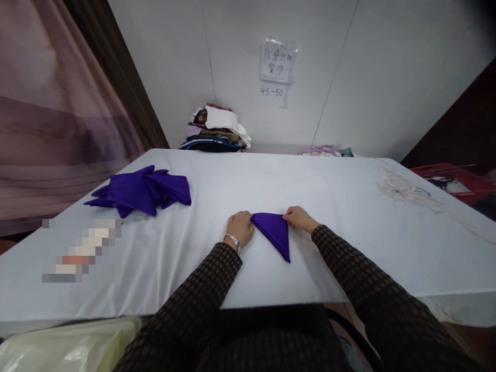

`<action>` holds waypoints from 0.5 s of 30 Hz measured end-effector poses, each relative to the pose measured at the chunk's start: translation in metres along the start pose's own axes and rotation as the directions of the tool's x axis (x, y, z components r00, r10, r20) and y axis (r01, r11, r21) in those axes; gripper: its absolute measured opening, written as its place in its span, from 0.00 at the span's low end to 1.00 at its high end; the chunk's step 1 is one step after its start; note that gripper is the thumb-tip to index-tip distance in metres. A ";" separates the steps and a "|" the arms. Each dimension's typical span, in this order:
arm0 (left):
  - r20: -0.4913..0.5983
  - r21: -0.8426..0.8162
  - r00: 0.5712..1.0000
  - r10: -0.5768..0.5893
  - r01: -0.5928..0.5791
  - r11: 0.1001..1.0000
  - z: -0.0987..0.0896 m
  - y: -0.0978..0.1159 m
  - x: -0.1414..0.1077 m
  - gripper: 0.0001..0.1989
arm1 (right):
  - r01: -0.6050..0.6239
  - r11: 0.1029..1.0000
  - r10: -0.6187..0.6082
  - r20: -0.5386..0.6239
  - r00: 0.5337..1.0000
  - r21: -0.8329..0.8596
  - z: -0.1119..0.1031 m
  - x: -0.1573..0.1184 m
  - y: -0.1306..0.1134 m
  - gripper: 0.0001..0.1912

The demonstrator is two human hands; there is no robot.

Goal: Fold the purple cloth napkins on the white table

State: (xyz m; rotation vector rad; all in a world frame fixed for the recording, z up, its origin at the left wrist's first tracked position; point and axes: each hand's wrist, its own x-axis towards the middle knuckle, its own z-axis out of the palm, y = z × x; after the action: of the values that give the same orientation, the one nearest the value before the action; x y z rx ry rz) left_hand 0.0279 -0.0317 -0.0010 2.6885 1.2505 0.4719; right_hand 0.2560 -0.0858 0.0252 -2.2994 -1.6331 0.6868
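Observation:
A purple cloth napkin, folded into a triangle, lies on the white-covered table with one point toward me. Its upper left corner is under the fingers of my left hand, which are bent and pressed together there; their tips are partly hidden. My right hand pinches the upper right corner between thumb and fingers. The long edge between both hands runs nearly straight. To the left, a heap of folded purple napkins rests on the same table, apart from my hands.
Folded clothes are stacked beyond the table's back edge, near more fabric. A blurred-out item lies at the left. A red basket stands off the right side, and a pale yellow bag sits below the front edge.

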 end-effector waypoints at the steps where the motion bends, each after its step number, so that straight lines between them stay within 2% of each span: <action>1: -0.003 -0.001 1.000 0.000 0.000 1.000 -0.001 0.000 0.000 0.16 | 0.000 1.000 0.000 -0.004 1.000 -0.008 -0.003 0.005 0.000 0.10; 5: -0.009 -0.014 1.000 0.000 0.000 1.000 -0.003 -0.001 0.000 0.15 | 0.003 0.997 -0.008 -0.062 0.998 -0.080 -0.011 0.020 -0.003 0.09; 8: -0.009 -0.022 1.000 0.000 0.000 1.000 -0.003 -0.002 0.000 0.14 | 0.005 0.992 -0.027 -0.168 0.985 -0.128 -0.005 0.015 -0.012 0.15; 9: -0.012 -0.023 1.000 0.001 -0.002 1.000 -0.004 -0.002 0.000 0.14 | 0.050 0.988 -0.080 -0.205 0.975 -0.146 0.000 0.011 -0.016 0.18; 11: -0.017 -0.019 1.000 0.004 -0.005 1.000 -0.004 -0.002 0.001 0.14 | 0.225 0.954 -0.268 -0.230 0.936 -0.197 0.012 -0.001 -0.024 0.23; 13: -0.017 -0.013 1.000 0.005 -0.005 1.000 -0.004 -0.001 0.002 0.13 | 0.405 0.881 -0.450 -0.167 0.877 -0.246 0.025 -0.011 -0.031 0.29; 15: -0.014 -0.013 1.000 0.000 -0.001 1.000 -0.004 -0.001 0.002 0.13 | 0.473 0.841 -0.504 -0.064 0.861 -0.263 0.034 -0.018 -0.035 0.35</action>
State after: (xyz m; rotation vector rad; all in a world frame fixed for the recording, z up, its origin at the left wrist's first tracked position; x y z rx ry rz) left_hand 0.0269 -0.0290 0.0031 2.6796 1.2460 0.4974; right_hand 0.2058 -0.0933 0.0158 -1.8738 -2.2129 0.2228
